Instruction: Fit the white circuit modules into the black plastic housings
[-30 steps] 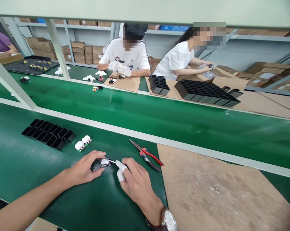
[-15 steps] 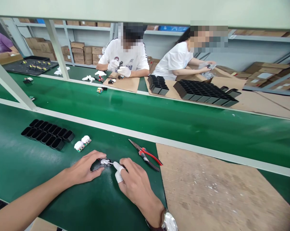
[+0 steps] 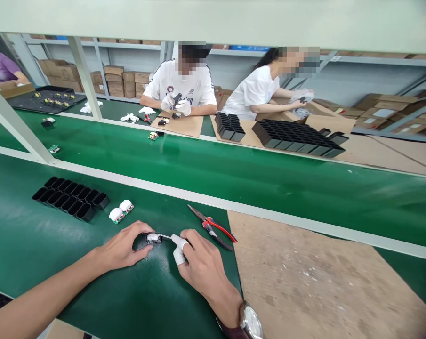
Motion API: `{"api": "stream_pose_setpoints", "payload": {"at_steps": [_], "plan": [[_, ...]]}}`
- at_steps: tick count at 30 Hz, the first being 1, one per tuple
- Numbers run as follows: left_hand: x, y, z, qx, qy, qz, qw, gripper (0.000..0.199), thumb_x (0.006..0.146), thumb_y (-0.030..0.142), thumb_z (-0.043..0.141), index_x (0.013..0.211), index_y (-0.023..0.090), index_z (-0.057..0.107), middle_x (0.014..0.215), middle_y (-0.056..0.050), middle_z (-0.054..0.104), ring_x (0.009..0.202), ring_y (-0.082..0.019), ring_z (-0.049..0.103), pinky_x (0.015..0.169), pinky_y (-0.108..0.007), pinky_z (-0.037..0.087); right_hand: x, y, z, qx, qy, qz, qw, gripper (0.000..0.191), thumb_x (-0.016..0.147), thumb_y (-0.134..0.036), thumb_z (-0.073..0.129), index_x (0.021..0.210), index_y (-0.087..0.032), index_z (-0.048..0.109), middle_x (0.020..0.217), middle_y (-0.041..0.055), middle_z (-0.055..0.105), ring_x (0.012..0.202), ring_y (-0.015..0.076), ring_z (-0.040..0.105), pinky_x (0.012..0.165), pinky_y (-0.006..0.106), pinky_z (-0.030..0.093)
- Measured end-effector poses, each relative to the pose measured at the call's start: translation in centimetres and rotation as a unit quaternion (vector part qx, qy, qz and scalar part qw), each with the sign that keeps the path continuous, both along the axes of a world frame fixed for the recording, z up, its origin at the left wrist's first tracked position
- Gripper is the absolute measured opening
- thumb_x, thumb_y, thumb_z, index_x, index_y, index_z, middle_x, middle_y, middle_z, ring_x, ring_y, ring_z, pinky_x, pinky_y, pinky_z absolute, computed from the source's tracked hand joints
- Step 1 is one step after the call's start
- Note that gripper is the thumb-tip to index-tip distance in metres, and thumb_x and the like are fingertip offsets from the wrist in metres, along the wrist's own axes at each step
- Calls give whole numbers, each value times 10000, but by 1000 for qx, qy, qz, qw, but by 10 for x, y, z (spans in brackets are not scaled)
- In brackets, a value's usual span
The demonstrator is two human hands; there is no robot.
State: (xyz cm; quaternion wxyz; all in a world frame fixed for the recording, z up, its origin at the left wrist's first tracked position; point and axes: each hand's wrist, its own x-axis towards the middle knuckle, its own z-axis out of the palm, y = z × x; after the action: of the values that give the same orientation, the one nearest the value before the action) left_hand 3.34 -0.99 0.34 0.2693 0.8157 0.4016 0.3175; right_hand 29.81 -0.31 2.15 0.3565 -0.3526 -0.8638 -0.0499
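Observation:
My left hand (image 3: 130,245) grips a small black oval case (image 3: 154,238) between thumb and forefinger, its open end facing up. White material and part of a circuit board show inside it. My right hand (image 3: 198,261), with white finger cots on two digits, pinches a thin pale stick (image 3: 164,236); its far end reaches the case's back rim. Two circuit boards topped with white blobs (image 3: 121,211) lie just beyond my left hand. Past my right hand rest red-handled long-nose pliers (image 3: 213,227).
Rows of black cases (image 3: 69,197) stand at the left. A cardboard sheet (image 3: 315,268) covers the bench at the right. Beyond a pale rail (image 3: 184,194) runs a green belt (image 3: 205,165) carrying small boards. Two co-workers in white shirts sit across, near stacked black cases (image 3: 297,136).
My right hand has drawn slightly right, and the stick has shifted from the middle of the case to its back rim. Boards on the belt have moved right.

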Motion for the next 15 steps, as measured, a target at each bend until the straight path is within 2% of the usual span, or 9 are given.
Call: {"api": "stream_pose_setpoints", "payload": {"at_steps": [9, 15], "plan": [[1, 0, -6, 17, -4, -4, 1000, 430, 986, 205, 665, 1355, 272, 454, 1240, -69, 700, 1125, -226, 720, 952, -378, 609, -6, -6, -4, 0, -33, 7, 999, 233, 862, 9, 491, 798, -200, 571, 941, 82, 606, 756, 190, 520, 600, 322, 386], [1, 1, -7, 24, -2, -3, 1000, 453, 981, 221, 676, 1372, 267, 451, 1244, -80, 705, 1128, -235, 731, 954, -388, 619, -3, -6, -2, 3, -24, -1, 1000, 226, 863, 5, 498, 868, -197, 598, 951, 81, 612, 781, 198, 526, 623, 323, 403]]}}
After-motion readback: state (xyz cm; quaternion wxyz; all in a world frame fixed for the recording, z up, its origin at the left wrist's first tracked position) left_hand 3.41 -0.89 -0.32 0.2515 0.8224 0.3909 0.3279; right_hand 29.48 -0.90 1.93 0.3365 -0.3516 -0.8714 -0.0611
